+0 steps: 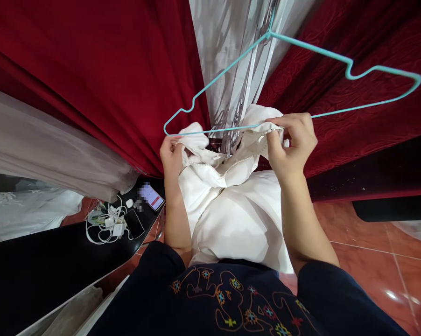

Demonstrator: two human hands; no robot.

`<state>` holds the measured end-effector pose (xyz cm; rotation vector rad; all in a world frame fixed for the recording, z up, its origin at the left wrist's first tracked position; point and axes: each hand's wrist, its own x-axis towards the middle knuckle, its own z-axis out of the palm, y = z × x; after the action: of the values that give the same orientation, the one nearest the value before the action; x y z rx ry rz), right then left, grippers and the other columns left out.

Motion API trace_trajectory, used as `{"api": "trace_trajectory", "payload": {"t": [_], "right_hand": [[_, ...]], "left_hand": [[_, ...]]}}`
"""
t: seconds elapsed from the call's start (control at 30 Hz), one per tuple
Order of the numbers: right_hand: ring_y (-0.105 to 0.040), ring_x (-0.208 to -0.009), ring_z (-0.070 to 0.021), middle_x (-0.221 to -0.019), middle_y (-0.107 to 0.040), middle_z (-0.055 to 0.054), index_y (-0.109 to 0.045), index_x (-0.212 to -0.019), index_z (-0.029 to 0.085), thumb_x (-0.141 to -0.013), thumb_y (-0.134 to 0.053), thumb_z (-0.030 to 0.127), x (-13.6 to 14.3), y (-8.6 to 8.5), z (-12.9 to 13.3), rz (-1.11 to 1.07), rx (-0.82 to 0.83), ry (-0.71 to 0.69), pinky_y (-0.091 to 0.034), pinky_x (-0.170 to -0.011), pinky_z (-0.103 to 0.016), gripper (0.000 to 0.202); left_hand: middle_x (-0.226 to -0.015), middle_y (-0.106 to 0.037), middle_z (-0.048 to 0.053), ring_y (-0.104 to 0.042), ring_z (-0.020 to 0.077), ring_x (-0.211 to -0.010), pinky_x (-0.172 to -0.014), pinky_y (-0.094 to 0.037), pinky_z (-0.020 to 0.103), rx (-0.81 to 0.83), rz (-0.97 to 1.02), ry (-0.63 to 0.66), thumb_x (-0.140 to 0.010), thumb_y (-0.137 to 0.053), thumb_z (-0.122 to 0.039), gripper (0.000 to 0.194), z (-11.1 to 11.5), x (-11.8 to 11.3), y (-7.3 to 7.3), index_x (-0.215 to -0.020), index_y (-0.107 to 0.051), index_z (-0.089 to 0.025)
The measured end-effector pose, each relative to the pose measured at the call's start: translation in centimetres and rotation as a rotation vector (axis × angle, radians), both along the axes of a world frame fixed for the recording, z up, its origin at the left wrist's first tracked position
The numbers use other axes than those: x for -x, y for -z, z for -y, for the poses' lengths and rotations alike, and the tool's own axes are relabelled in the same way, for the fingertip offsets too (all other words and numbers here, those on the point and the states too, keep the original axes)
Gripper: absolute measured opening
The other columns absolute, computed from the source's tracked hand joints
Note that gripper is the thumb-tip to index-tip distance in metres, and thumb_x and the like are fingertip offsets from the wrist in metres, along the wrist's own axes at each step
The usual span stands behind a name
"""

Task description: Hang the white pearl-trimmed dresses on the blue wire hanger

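Observation:
A white dress (238, 214) with a beaded neckline hangs spread in front of my body. My left hand (171, 151) pinches its left shoulder edge, close to the left end of a light blue hanger (228, 70). On the other side my right hand (292, 142) grips the right shoulder edge between thumb and fingers. The hanger is above the dress, its hook up at a metal stand (254, 60). Its bottom bar passes just over the neckline and behind my right hand. The right end of the hanger sticks out well past that hand, with no cloth on it.
Red curtains (91, 60) hang on both sides, with pale sheer fabric (49, 144) at left. A black table (56, 261) at lower left bears a lit phone (151, 196), a dark phone (134, 224) and white cables (107, 228). Reddish tiles (368, 256) cover the floor.

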<state>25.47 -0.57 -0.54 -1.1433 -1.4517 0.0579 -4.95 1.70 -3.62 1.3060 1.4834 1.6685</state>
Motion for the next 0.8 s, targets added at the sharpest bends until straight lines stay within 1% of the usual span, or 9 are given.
{"api": "trace_trajectory", "payload": {"t": [0.07, 0.13, 0.23, 0.37, 0.5, 0.57, 0.67, 0.73, 0.8], "right_hand": [[-0.068, -0.096, -0.0238, -0.096, -0.068, -0.009, -0.078, -0.100, 0.025, -0.102, -0.061, 0.053, -0.3, -0.2, 0.0, 0.017, -0.001, 0.020, -0.059, -0.088, -0.044, 0.033], [-0.068, -0.094, -0.0229, -0.096, -0.069, -0.008, -0.079, -0.100, 0.025, -0.102, -0.062, 0.051, -0.4, -0.4, 0.1, 0.037, -0.020, 0.013, -0.059, -0.086, -0.043, 0.031], [-0.068, -0.093, -0.0220, -0.097, -0.071, -0.008, -0.079, -0.101, 0.025, -0.103, -0.062, 0.048, -0.5, -0.4, 0.2, 0.049, -0.044, -0.012, -0.059, -0.085, -0.041, 0.028], [-0.068, -0.095, -0.0216, -0.099, -0.070, -0.008, -0.079, -0.104, 0.025, -0.103, -0.062, 0.046, 0.0, -0.2, 0.3, 0.022, -0.042, -0.027, -0.059, -0.087, -0.042, 0.027], [-0.069, -0.094, -0.0203, -0.098, -0.070, -0.007, -0.079, -0.106, 0.024, -0.103, -0.063, 0.043, 0.6, -0.1, 0.5, 0.012, -0.068, -0.068, -0.058, -0.084, -0.040, 0.025], [-0.069, -0.093, -0.0195, -0.098, -0.071, -0.006, -0.079, -0.107, 0.024, -0.102, -0.064, 0.041, 0.9, -0.1, 0.6, 0.008, -0.066, -0.090, -0.058, -0.083, -0.039, 0.023], [-0.068, -0.093, -0.0191, -0.098, -0.070, -0.006, -0.078, -0.108, 0.024, -0.103, -0.064, 0.042, 1.1, 0.0, 0.6, 0.004, -0.057, -0.091, -0.057, -0.082, -0.039, 0.023], [-0.068, -0.093, -0.0196, -0.097, -0.071, -0.006, -0.078, -0.106, 0.024, -0.102, -0.065, 0.043, 1.1, 0.0, 0.5, -0.003, -0.070, -0.081, -0.058, -0.083, -0.040, 0.023], [-0.068, -0.093, -0.0201, -0.096, -0.071, -0.006, -0.078, -0.103, 0.024, -0.102, -0.066, 0.044, 0.9, -0.1, 0.4, -0.018, -0.074, -0.076, -0.058, -0.085, -0.041, 0.023]], "left_hand": [[-0.076, -0.065, -0.003, -0.058, 0.0124, -0.069, -0.071, -0.046, 0.024, -0.048, 0.046, -0.145, -0.081, -0.061, -0.004, 0.019, -1.0, 0.8, -1.0, -0.086, -0.070, -0.020], [-0.074, -0.063, -0.003, -0.055, 0.0111, -0.066, -0.068, -0.045, 0.023, -0.114, 0.044, -0.247, -0.082, -0.057, 0.001, 0.023, -1.8, 1.4, -2.8, -0.083, -0.068, -0.019], [-0.071, -0.058, -0.005, -0.051, 0.0101, -0.063, -0.064, -0.042, 0.024, -0.187, 0.031, -0.283, -0.084, -0.059, 0.006, 0.027, -2.5, 1.6, -5.9, -0.086, -0.070, -0.019], [-0.068, -0.050, -0.007, -0.046, 0.0096, -0.061, -0.063, -0.040, 0.025, -0.277, 0.023, -0.168, -0.089, -0.068, 0.009, 0.028, -2.5, 0.2, -9.7, -0.091, -0.071, -0.018], [-0.069, -0.051, -0.006, -0.044, 0.0100, -0.064, -0.064, -0.040, 0.026, -0.352, 0.084, 0.031, -0.095, -0.074, 0.003, 0.025, -2.2, -1.4, -12.1, -0.094, -0.072, -0.021], [-0.071, -0.051, -0.005, -0.045, 0.0102, -0.065, -0.066, -0.042, 0.026, -0.330, 0.099, 0.114, -0.096, -0.075, 0.002, 0.025, -1.9, -2.3, -12.9, -0.095, -0.073, -0.023], [-0.078, -0.055, -0.004, -0.048, 0.0108, -0.068, -0.067, -0.043, 0.027, -0.359, 0.011, 0.187, -0.089, -0.082, 0.000, 0.028, -1.0, -3.8, -13.8, -0.101, -0.076, -0.025], [-0.087, -0.062, 0.000, -0.054, 0.0134, -0.075, -0.069, -0.046, 0.028, -0.422, -0.008, 0.241, -0.088, -0.086, -0.012, 0.025, -0.1, -4.7, -14.2, -0.106, -0.078, -0.027], [-0.091, -0.067, 0.002, -0.058, 0.0166, -0.080, -0.072, -0.050, 0.030, -0.438, 0.029, 0.282, -0.092, -0.085, -0.026, 0.014, 1.0, -5.2, -14.2, -0.105, -0.080, -0.029]]}}
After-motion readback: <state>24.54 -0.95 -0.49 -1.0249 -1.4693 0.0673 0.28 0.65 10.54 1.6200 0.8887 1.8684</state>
